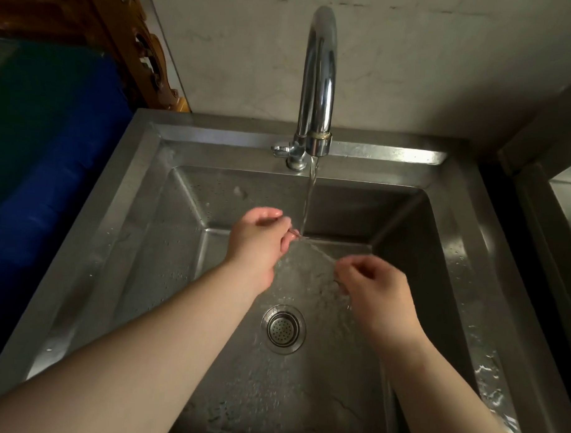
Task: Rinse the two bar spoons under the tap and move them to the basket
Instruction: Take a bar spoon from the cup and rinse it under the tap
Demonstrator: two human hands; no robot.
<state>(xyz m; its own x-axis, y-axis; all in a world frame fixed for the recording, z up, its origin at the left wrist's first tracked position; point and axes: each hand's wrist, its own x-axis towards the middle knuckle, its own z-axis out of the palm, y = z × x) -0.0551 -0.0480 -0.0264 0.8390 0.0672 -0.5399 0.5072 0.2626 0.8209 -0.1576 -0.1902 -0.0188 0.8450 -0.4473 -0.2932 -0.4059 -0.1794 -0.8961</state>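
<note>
A thin silvery metal bar spoon (315,249) runs slantwise between the two hands over a square, brushed stainless-steel sink (143,179), its slim shaft blurred by falling water and hard to follow. The left hand (257,244) pinches the upper end, its fingers (284,245) curled and pressed together around the metal. The right hand (375,290) grips the lower end, its fingers (347,265) bent in close on the shaft. A short glinting stub shows below the right hand, but the bowl of the spoon cannot be made out. Whether one spoon or two lie in the grip cannot be told; only a single line of metal is clear.

A tall, polished chrome gooseneck tap (318,75) rises from the back rim, and a narrow clear stream of water (309,197) drops from its spout onto the shaft just beside the left fingertips, then fans out in a glassy sheet toward the round perforated steel drain strainer (283,329). Droplets speckle the sink walls and the rim.

Behind stands a pale, mottled wall (412,58). At the left lies a smooth dark blue and green mass (53,143), dim and cut off by the frame, with carved brown wood (90,21) above it. The right edge shows another steel surface (563,206), mostly out of view.
</note>
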